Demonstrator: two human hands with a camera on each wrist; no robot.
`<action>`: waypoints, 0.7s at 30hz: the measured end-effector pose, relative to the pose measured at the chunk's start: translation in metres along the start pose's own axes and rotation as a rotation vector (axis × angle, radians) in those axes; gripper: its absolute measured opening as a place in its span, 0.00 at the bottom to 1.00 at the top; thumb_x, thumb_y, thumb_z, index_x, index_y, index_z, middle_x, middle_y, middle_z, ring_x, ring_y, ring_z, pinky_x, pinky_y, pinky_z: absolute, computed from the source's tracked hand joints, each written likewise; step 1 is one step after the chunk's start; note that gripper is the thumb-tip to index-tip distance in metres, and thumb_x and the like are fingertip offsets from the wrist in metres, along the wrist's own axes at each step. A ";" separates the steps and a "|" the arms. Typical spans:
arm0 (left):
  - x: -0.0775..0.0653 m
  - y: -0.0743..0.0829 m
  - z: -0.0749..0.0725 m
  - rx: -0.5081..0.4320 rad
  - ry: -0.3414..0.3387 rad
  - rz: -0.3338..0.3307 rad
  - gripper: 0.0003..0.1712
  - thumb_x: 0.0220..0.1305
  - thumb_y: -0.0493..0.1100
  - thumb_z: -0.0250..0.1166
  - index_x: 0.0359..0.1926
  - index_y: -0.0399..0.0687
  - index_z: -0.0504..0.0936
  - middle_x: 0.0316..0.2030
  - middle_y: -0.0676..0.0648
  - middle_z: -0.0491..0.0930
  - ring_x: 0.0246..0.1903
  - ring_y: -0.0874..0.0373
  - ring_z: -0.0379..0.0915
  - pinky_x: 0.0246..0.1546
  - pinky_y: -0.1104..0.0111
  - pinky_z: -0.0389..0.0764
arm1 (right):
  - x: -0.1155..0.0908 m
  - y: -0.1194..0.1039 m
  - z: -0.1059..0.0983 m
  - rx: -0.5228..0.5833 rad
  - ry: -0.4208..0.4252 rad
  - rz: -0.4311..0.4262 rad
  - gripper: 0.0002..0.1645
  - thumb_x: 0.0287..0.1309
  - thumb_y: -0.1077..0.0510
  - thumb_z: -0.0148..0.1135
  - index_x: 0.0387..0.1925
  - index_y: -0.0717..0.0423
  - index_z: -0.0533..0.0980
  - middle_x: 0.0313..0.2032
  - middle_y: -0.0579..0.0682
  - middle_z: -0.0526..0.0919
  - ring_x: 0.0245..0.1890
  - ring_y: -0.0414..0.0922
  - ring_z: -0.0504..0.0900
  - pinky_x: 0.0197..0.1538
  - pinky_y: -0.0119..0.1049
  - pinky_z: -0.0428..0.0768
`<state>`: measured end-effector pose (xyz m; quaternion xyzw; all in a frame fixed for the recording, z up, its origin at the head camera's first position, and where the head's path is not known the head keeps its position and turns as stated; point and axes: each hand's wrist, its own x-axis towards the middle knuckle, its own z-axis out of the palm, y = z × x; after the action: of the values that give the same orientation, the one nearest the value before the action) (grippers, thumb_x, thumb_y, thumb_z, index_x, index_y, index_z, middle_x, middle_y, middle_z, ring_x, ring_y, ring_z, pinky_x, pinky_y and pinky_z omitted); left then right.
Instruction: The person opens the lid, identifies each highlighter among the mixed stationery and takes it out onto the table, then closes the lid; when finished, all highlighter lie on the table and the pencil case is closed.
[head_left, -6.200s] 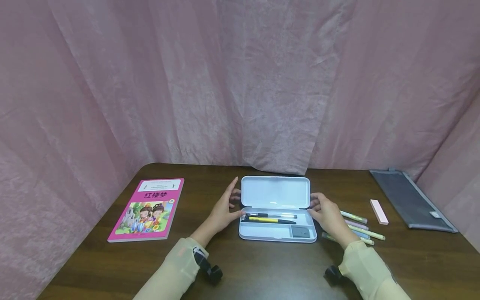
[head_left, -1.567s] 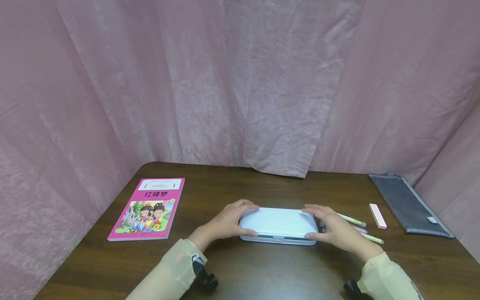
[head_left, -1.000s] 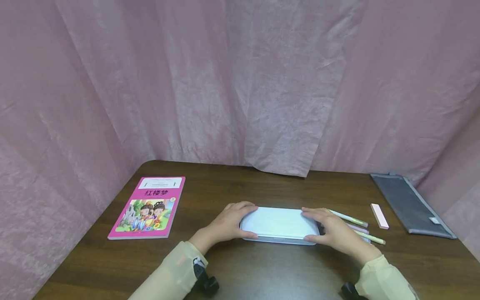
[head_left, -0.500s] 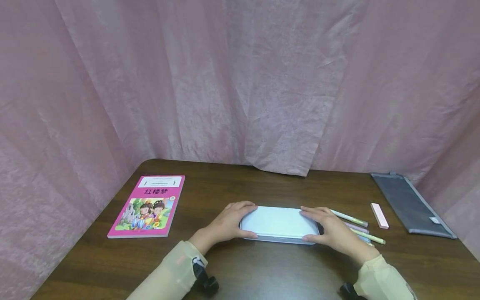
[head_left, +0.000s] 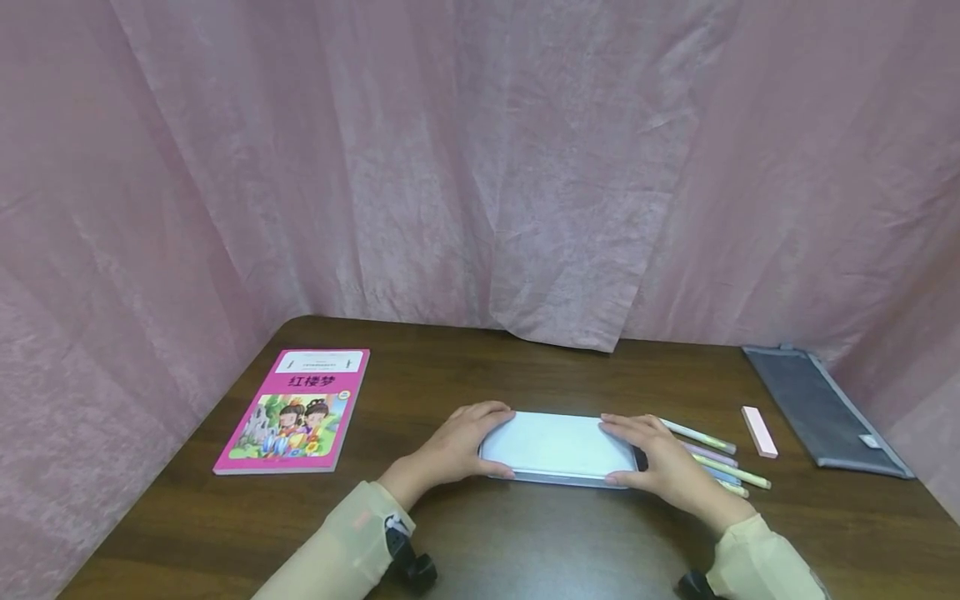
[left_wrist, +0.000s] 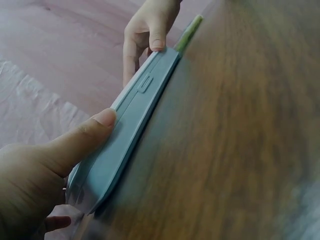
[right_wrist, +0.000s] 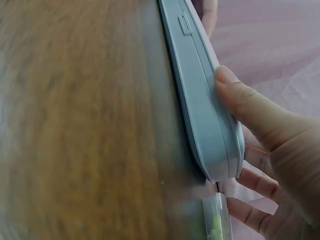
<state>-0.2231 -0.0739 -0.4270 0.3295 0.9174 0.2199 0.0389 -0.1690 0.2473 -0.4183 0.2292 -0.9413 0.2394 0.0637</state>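
Note:
A pale blue-white pencil case (head_left: pixel 558 446) lies on the wooden table with its lid down, so its contents are hidden. My left hand (head_left: pixel 456 446) grips its left end, thumb at the front edge and fingers over the back. At the other end my right hand (head_left: pixel 667 465) holds it the same way. In the left wrist view the case's front side (left_wrist: pixel 135 112) shows a small clasp, and the lid sits level on the base. The right wrist view has my right thumb (right_wrist: pixel 250 105) at the lid's seam.
Several highlighter pens (head_left: pixel 731 471) lie beside and partly behind my right hand. A pink-white bar (head_left: pixel 759 432) and a grey mesh pouch (head_left: pixel 825 412) lie farther right. On the left is a pink book (head_left: pixel 292 417). A pink curtain (head_left: pixel 480 167) hangs behind the table (head_left: pixel 420 375).
In the oldest frame the case stood open, showing pens and a grey eraser; its lid has since come down. Both hands moved onto its ends, and over the last second they barely shift.

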 end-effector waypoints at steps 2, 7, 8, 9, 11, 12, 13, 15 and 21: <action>-0.001 0.001 0.001 0.006 0.004 0.005 0.50 0.49 0.68 0.69 0.70 0.54 0.65 0.69 0.48 0.64 0.69 0.50 0.60 0.68 0.53 0.63 | -0.001 0.000 0.000 0.002 0.001 0.002 0.44 0.45 0.38 0.71 0.62 0.53 0.72 0.63 0.52 0.75 0.58 0.54 0.71 0.57 0.60 0.74; 0.000 0.001 0.003 0.014 0.015 0.019 0.50 0.49 0.68 0.69 0.69 0.53 0.66 0.69 0.49 0.66 0.68 0.51 0.61 0.68 0.53 0.64 | -0.003 0.000 0.000 -0.005 -0.002 0.012 0.44 0.44 0.37 0.71 0.62 0.52 0.73 0.63 0.52 0.75 0.58 0.54 0.72 0.56 0.61 0.74; 0.000 0.001 0.004 0.017 0.018 0.021 0.50 0.49 0.68 0.69 0.69 0.54 0.66 0.68 0.49 0.66 0.68 0.51 0.61 0.68 0.54 0.64 | -0.003 0.000 -0.001 -0.011 0.000 0.012 0.44 0.44 0.38 0.71 0.62 0.52 0.73 0.62 0.52 0.75 0.58 0.54 0.72 0.56 0.61 0.75; 0.001 0.000 0.004 0.019 0.022 0.024 0.50 0.49 0.68 0.69 0.69 0.54 0.66 0.68 0.49 0.66 0.68 0.51 0.61 0.68 0.54 0.64 | -0.003 0.000 0.000 -0.017 0.004 0.009 0.44 0.44 0.38 0.71 0.62 0.52 0.73 0.62 0.52 0.75 0.58 0.55 0.72 0.56 0.61 0.75; 0.002 -0.001 0.005 0.023 0.023 0.024 0.50 0.49 0.69 0.69 0.69 0.54 0.65 0.69 0.49 0.66 0.68 0.51 0.61 0.68 0.53 0.64 | -0.003 0.001 0.000 -0.028 0.011 0.005 0.43 0.44 0.38 0.72 0.61 0.52 0.73 0.61 0.52 0.76 0.58 0.55 0.72 0.55 0.61 0.75; 0.002 -0.001 0.005 0.023 0.021 0.022 0.50 0.49 0.69 0.69 0.69 0.55 0.65 0.69 0.50 0.66 0.68 0.51 0.61 0.68 0.53 0.64 | -0.002 0.001 0.000 -0.032 0.010 0.001 0.43 0.45 0.39 0.72 0.61 0.52 0.73 0.61 0.52 0.76 0.58 0.55 0.72 0.56 0.61 0.75; 0.002 -0.002 0.005 0.023 0.017 0.020 0.50 0.49 0.69 0.68 0.69 0.55 0.65 0.69 0.50 0.65 0.68 0.51 0.60 0.68 0.53 0.64 | -0.002 0.002 0.001 -0.037 0.009 -0.001 0.43 0.45 0.38 0.72 0.62 0.52 0.73 0.61 0.52 0.76 0.58 0.55 0.72 0.56 0.60 0.75; 0.002 -0.003 0.004 0.026 0.007 0.017 0.50 0.49 0.70 0.68 0.70 0.57 0.65 0.69 0.50 0.65 0.68 0.51 0.60 0.68 0.53 0.64 | 0.000 0.002 0.001 -0.047 0.002 -0.005 0.43 0.45 0.39 0.72 0.62 0.52 0.73 0.62 0.52 0.76 0.59 0.55 0.72 0.57 0.59 0.75; 0.004 -0.006 0.004 0.095 0.008 0.041 0.49 0.51 0.73 0.63 0.70 0.59 0.63 0.70 0.50 0.62 0.70 0.52 0.57 0.70 0.52 0.60 | 0.004 0.002 0.000 -0.096 0.009 -0.043 0.42 0.44 0.41 0.73 0.61 0.53 0.74 0.61 0.54 0.76 0.58 0.55 0.73 0.56 0.59 0.75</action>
<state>-0.2289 -0.0745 -0.4330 0.3487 0.9200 0.1784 0.0149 -0.1733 0.2475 -0.4187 0.2451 -0.9462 0.1938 0.0841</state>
